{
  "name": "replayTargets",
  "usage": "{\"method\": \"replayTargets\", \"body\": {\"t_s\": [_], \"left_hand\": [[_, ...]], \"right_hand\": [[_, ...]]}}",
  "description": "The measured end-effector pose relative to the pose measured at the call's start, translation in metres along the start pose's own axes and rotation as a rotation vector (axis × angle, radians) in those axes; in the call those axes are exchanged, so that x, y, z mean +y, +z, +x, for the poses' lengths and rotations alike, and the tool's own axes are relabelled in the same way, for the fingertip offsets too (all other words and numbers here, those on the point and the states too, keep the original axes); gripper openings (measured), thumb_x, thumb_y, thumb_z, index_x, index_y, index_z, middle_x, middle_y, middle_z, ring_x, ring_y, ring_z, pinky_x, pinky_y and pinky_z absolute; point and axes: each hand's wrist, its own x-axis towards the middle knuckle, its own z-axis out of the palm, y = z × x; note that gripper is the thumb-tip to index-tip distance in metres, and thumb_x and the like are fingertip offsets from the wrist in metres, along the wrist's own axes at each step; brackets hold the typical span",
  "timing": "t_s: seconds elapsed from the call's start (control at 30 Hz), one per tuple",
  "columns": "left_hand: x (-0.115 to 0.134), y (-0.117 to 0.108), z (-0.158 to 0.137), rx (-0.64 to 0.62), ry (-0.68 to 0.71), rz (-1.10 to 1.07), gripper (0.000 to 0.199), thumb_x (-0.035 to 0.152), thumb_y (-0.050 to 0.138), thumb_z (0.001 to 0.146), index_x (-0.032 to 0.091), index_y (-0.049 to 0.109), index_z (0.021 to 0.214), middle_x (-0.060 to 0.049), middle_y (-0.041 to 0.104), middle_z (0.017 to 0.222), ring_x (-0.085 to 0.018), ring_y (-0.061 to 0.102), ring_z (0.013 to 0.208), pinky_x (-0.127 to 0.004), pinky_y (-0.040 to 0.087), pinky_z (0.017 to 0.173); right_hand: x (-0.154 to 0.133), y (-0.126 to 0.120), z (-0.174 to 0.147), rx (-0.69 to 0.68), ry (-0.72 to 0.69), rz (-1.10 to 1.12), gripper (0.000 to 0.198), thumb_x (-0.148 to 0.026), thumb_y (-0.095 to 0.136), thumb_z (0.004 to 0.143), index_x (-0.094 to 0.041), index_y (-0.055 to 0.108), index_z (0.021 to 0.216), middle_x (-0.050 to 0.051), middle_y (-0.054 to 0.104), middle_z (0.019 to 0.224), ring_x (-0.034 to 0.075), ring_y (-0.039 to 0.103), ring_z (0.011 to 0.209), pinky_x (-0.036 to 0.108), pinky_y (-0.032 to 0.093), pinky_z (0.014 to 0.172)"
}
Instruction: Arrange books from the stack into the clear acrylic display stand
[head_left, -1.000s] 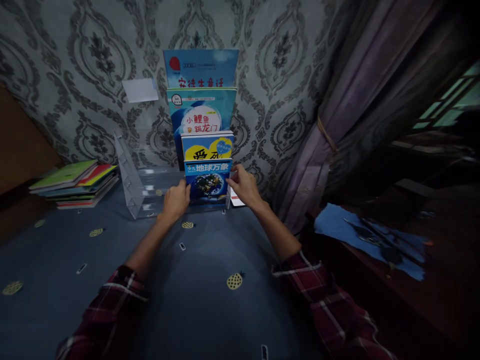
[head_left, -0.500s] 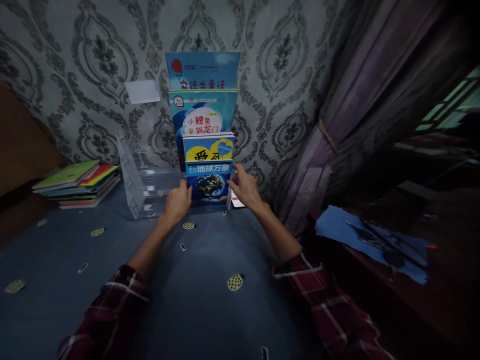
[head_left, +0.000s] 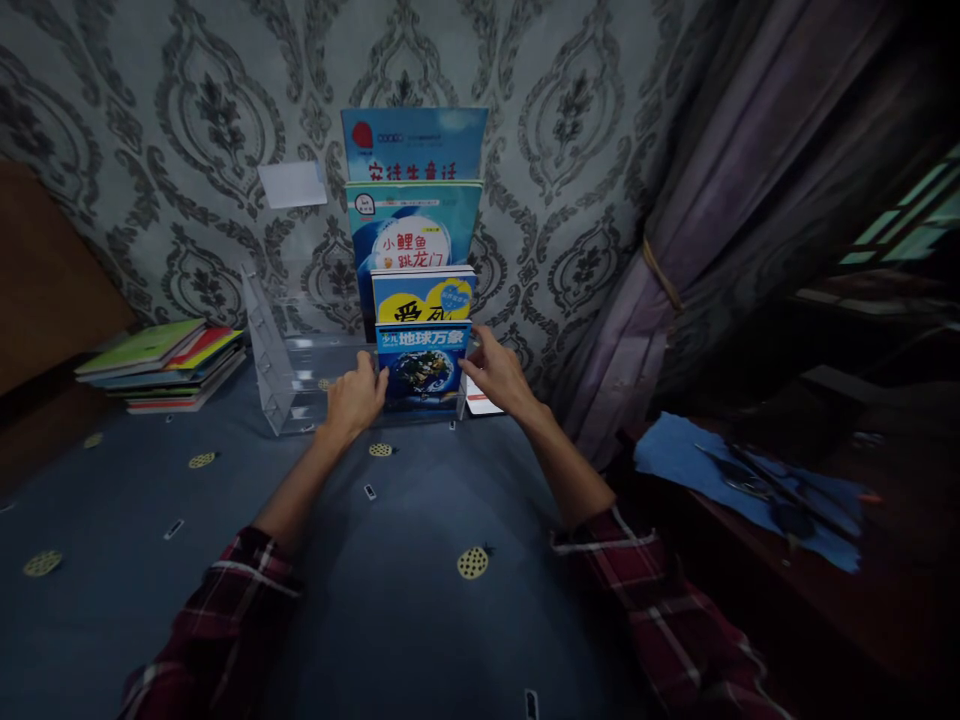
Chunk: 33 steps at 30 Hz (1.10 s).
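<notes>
Nearest, plaid sleeves over the blue counter (head_left: pixel 420 620). Left hand (head_left: pixel 355 398) gripped the left edge of the globe book (head_left: pixel 424 366); right hand (head_left: pixel 499 372), fingers spread, touched its right edge at 3 o'clock. Book stood upright in front slot of clear rack (head_left: pixel 289 385). At 12, three taller books (head_left: pixel 416 215) tiered behind. At 9, book stack (head_left: pixel 161 365), well apart.

Front blue book (head_left: pixel 424 365) at frame centre titled "地球万象" with small "少儿", yellow book (head_left: pixel 424 297) behind showing cut-off black characters, teal book (head_left: pixel 412 225) above reading "小鲤鱼跳龙门", top blue book (head_left: pixel 414 143) with partly hidden red "安徒生童话"
</notes>
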Motion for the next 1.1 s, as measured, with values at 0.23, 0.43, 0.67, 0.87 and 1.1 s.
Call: {"method": "replayTargets", "body": {"t_s": [0.23, 0.43, 0.67, 0.87, 1.1], "left_hand": [[0.0, -0.002, 0.0, 0.033, -0.025, 0.002, 0.04, 0.048, 0.036, 0.107, 0.015, 0.05, 0.124, -0.018, 0.077, 0.099, -0.037, 0.076, 0.095, -0.039, 0.053, 0.079], [0.002, -0.01, -0.003, 0.032, -0.042, -0.033, 0.043, 0.053, 0.038, 0.106, 0.017, 0.049, 0.125, -0.018, 0.078, 0.102, -0.036, 0.076, 0.099, -0.04, 0.053, 0.084], [-0.001, -0.014, -0.004, 0.048, 0.028, -0.116, 0.043, 0.059, 0.051, 0.099, 0.021, 0.05, 0.12, -0.009, 0.078, 0.097, -0.032, 0.076, 0.096, -0.036, 0.054, 0.081], [-0.002, -0.014, -0.005, 0.055, 0.085, -0.073, 0.055, 0.064, 0.052, 0.096, 0.019, 0.05, 0.128, -0.011, 0.078, 0.095, -0.034, 0.076, 0.095, -0.038, 0.054, 0.081], [0.001, -0.024, -0.009, 0.015, 0.118, -0.079, 0.057, 0.062, 0.057, 0.093, 0.018, 0.052, 0.13, -0.011, 0.079, 0.097, -0.035, 0.076, 0.096, -0.039, 0.054, 0.08]], "right_hand": [[0.0, -0.009, 0.001, -0.062, -0.009, 0.03, 0.063, -0.024, 0.066, 0.086, -0.018, 0.049, 0.146, 0.006, 0.079, 0.091, 0.027, 0.074, 0.086, 0.036, 0.052, 0.078], [-0.001, -0.015, 0.001, -0.12, -0.018, 0.032, 0.061, -0.026, 0.067, 0.086, -0.017, 0.05, 0.144, 0.007, 0.079, 0.093, 0.026, 0.074, 0.086, 0.035, 0.053, 0.078], [0.004, -0.026, 0.002, -0.235, -0.033, 0.029, 0.069, -0.028, 0.072, 0.085, -0.021, 0.049, 0.149, 0.007, 0.077, 0.1, 0.026, 0.073, 0.088, 0.035, 0.054, 0.08], [0.005, -0.029, 0.002, -0.315, 0.009, -0.024, 0.087, -0.027, 0.081, 0.081, -0.019, 0.04, 0.157, 0.007, 0.076, 0.106, 0.025, 0.073, 0.091, 0.033, 0.054, 0.082], [0.006, -0.031, 0.0, -0.366, -0.009, -0.01, 0.088, -0.026, 0.08, 0.081, -0.024, 0.038, 0.158, 0.004, 0.075, 0.096, 0.024, 0.071, 0.085, 0.033, 0.053, 0.078]]}}
